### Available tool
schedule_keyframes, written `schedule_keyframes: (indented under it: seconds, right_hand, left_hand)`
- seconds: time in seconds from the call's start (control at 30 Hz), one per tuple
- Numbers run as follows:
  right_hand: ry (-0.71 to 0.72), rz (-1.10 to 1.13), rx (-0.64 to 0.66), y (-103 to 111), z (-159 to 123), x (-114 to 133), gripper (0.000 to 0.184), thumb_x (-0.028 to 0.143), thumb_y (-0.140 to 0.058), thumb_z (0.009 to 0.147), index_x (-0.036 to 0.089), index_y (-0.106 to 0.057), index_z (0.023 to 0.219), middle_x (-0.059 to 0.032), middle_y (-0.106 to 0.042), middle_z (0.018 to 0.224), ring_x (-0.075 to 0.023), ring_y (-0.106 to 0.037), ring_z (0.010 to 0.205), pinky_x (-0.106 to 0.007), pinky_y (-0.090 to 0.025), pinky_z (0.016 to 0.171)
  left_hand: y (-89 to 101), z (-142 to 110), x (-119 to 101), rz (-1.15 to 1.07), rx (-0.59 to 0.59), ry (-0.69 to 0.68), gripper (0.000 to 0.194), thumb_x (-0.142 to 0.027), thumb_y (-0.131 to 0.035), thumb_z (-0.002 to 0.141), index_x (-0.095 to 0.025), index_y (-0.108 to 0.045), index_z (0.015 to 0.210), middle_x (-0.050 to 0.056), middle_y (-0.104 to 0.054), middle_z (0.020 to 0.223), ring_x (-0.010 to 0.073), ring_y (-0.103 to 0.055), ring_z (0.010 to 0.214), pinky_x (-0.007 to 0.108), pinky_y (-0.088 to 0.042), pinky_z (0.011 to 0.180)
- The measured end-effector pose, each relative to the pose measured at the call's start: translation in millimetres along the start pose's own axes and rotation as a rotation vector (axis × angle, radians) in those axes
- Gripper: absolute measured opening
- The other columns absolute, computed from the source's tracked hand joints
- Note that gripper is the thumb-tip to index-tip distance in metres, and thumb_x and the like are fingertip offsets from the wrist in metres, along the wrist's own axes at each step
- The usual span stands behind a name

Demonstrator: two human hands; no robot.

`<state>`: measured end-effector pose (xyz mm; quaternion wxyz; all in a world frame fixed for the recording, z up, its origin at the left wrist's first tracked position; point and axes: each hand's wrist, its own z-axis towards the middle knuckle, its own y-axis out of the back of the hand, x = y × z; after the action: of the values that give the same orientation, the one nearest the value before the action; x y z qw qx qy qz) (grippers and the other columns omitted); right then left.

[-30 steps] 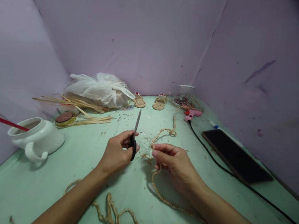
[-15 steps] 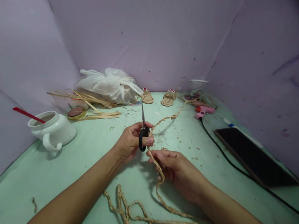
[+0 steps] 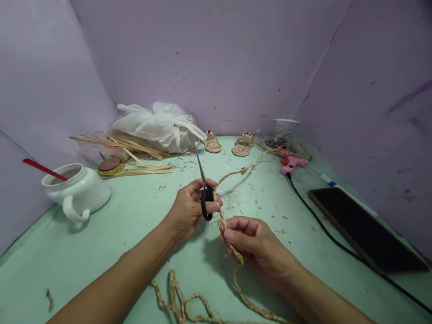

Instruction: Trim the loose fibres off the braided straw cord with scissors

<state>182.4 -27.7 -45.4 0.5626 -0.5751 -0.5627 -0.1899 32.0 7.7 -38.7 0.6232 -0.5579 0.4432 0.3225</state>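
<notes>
In the middle of the head view my left hand [image 3: 190, 205] is closed around black-handled scissors [image 3: 206, 197], whose blades point up and away from me. The same hand also pinches a braided straw rope [image 3: 220, 212] at its fingertips. Just below, my right hand [image 3: 252, 239] grips the rope between thumb and fingers. From the left hand the rope runs off toward the back right. Below the right hand it drops to several loose loops [image 3: 178, 304] on the green tabletop.
A white pot [image 3: 83, 190] with a red stick stands left. Behind are straw strips [image 3: 142, 170], a white plastic bag [image 3: 157, 126] and two small woven slippers [image 3: 242, 146]. At right lie a pink glue gun [image 3: 293, 163], its black cord and a dark phone [image 3: 367, 230].
My right hand has shifted slightly right and closed its thumb onto the rope, which hung more loosely before. The scissors in my left hand have tilted a little to the left.
</notes>
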Motion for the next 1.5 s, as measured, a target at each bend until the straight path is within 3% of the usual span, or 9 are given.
schedule_keyframes:
  seconds: [0.33, 0.57, 0.67, 0.8, 0.93, 1.0, 1.17, 1.33, 1.5]
  right_hand:
    - [0.376, -0.497, -0.143, -1.5, -7.0, -0.8, 0.007, 0.021, -0.064, 0.065, 0.016, -0.06, 0.062, 0.0033, -0.053, 0.051, -0.0086, -0.043, 0.045, -0.022, -0.035, 0.046]
    - [0.124, -0.057, -0.1, 0.0, 1.3, -2.2, 0.019, 0.027, -0.071, 0.06, 0.016, -0.063, 0.073, -0.0029, -0.066, 0.071, -0.0081, -0.051, 0.042, -0.023, -0.041, 0.044]
    - [0.114, 0.001, -0.082, 2.1, 3.2, -3.0, 0.024, 0.034, -0.068, 0.064, 0.014, -0.066, 0.077, -0.0022, -0.063, 0.062, -0.0091, -0.052, 0.046, -0.024, -0.043, 0.049]
    - [0.199, -0.182, -0.138, 2.7, -0.3, -1.4, 0.022, 0.035, -0.069, 0.063, 0.015, -0.066, 0.07, 0.0004, -0.058, 0.053, -0.0092, -0.048, 0.043, -0.024, -0.04, 0.048]
    - [0.479, -0.558, -0.112, 2.1, -7.9, 2.5, 0.02, 0.03, -0.059, 0.072, 0.017, -0.062, 0.057, 0.0007, -0.053, 0.052, -0.0118, -0.047, 0.049, -0.025, -0.037, 0.051]
    - [0.53, -0.647, -0.066, 3.0, -8.4, 3.8, 0.025, 0.03, -0.056, 0.074, 0.018, -0.06, 0.053, 0.0003, -0.052, 0.051, -0.0124, -0.045, 0.05, -0.026, -0.036, 0.052]
    - [0.18, -0.413, -0.081, 8.7, 0.8, 7.2, 0.019, 0.034, -0.062, 0.067, 0.016, -0.062, 0.061, -0.0011, -0.059, 0.054, -0.0093, -0.04, 0.044, -0.023, -0.03, 0.045]
    - [0.092, -0.264, -0.046, 11.2, 2.9, 9.5, 0.016, 0.029, -0.065, 0.065, 0.013, -0.064, 0.061, -0.0031, -0.062, 0.063, -0.0084, -0.044, 0.051, -0.022, -0.033, 0.051]
    - [-0.035, -0.152, -0.016, 9.4, 2.5, 8.7, 0.02, 0.034, -0.065, 0.067, 0.014, -0.059, 0.067, 0.0013, -0.055, 0.047, -0.0085, -0.044, 0.042, -0.023, -0.037, 0.048]
  left_hand:
    - [-13.2, -3.4, 3.6, 0.051, -0.169, 0.004, 0.039, -0.007, -0.071, 0.047, -0.016, -0.049, 0.078, -0.006, -0.054, 0.054, 0.0065, -0.048, 0.047, 0.018, -0.036, 0.047]
    - [-7.1, -1.9, -1.5, -0.027, -0.1, -0.014, 0.041, -0.009, -0.072, 0.049, -0.017, -0.049, 0.083, -0.004, -0.058, 0.06, 0.0077, -0.052, 0.054, 0.018, -0.038, 0.053]
    - [-3.7, -0.7, -0.4, -0.047, -0.058, -0.007, 0.041, -0.008, -0.07, 0.051, -0.018, -0.048, 0.085, -0.004, -0.058, 0.061, 0.0086, -0.052, 0.054, 0.02, -0.04, 0.054]
    - [-5.7, -1.8, 3.8, -0.038, -0.019, 0.003, 0.041, -0.009, -0.071, 0.051, -0.018, -0.047, 0.083, -0.005, -0.056, 0.06, 0.0076, -0.051, 0.051, 0.019, -0.038, 0.051]
    - [-12.1, -5.8, 6.0, -0.045, -0.021, 0.058, 0.041, -0.01, -0.071, 0.049, -0.018, -0.046, 0.082, -0.005, -0.055, 0.057, 0.0074, -0.05, 0.047, 0.019, -0.036, 0.048]
    - [-12.7, -6.8, 5.8, -0.032, -0.016, 0.067, 0.04, -0.01, -0.07, 0.05, -0.018, -0.047, 0.081, -0.005, -0.055, 0.056, 0.0075, -0.049, 0.045, 0.02, -0.036, 0.047]
    - [-3.5, -2.9, 4.1, 0.084, -0.089, 0.025, 0.038, -0.012, -0.07, 0.053, -0.016, -0.051, 0.086, -0.003, -0.057, 0.058, 0.0082, -0.052, 0.05, 0.019, -0.039, 0.051]
    - [-1.5, -0.7, 3.4, 0.078, -0.119, 0.006, 0.04, -0.013, -0.072, 0.053, -0.016, -0.052, 0.087, -0.003, -0.057, 0.061, 0.0087, -0.053, 0.053, 0.02, -0.041, 0.054]
    - [-3.6, -1.7, 4.3, 0.061, -0.138, -0.014, 0.039, -0.012, -0.072, 0.052, -0.017, -0.052, 0.086, -0.004, -0.058, 0.06, 0.0085, -0.053, 0.054, 0.021, -0.042, 0.056]
